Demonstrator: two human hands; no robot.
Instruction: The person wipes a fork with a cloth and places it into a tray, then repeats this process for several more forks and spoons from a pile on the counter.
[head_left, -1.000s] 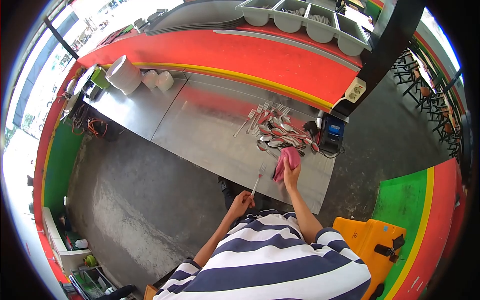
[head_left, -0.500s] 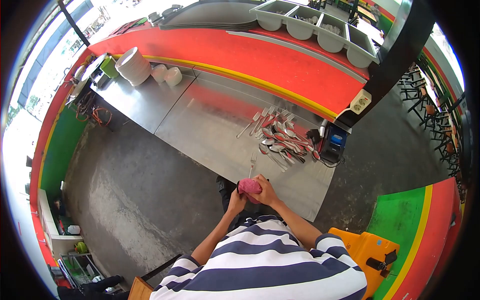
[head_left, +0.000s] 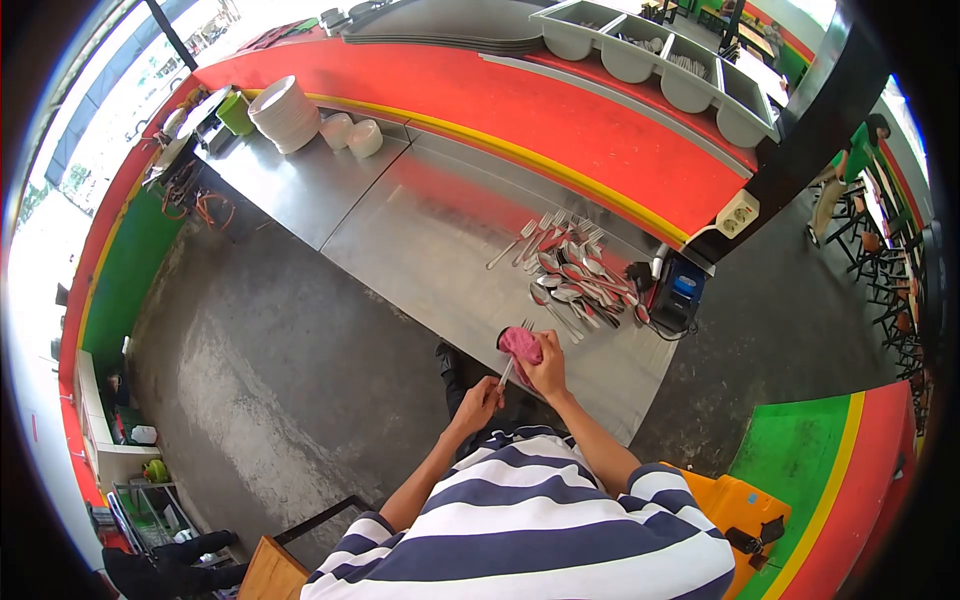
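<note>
Low in the middle of the head view, my left hand (head_left: pixel 478 405) is closed on the handle end of a fork (head_left: pixel 507 372). My right hand (head_left: pixel 546 366) grips a pink cloth (head_left: pixel 521 345) that is wrapped around the fork's upper part; the tines poke out beyond the cloth. Both hands are at the front edge of a steel counter (head_left: pixel 430 260). Farther back on the counter lies a heap of spoons and forks (head_left: pixel 575 275), with several forks at its far left side.
A blue-and-black device (head_left: pixel 680 290) stands right of the cutlery. Stacked white plates (head_left: pixel 284 115) and bowls (head_left: pixel 364 138) sit at the far left. A grey cutlery bin (head_left: pixel 660 65) rests on the red ledge. An orange case (head_left: pixel 735 510) is behind my right arm. A person (head_left: pixel 852 165) is at far right.
My right hand has pushed the cloth forward along the fork, away from my left hand, baring the handle between them. The view has shifted slightly, and a person has appeared at far right.
</note>
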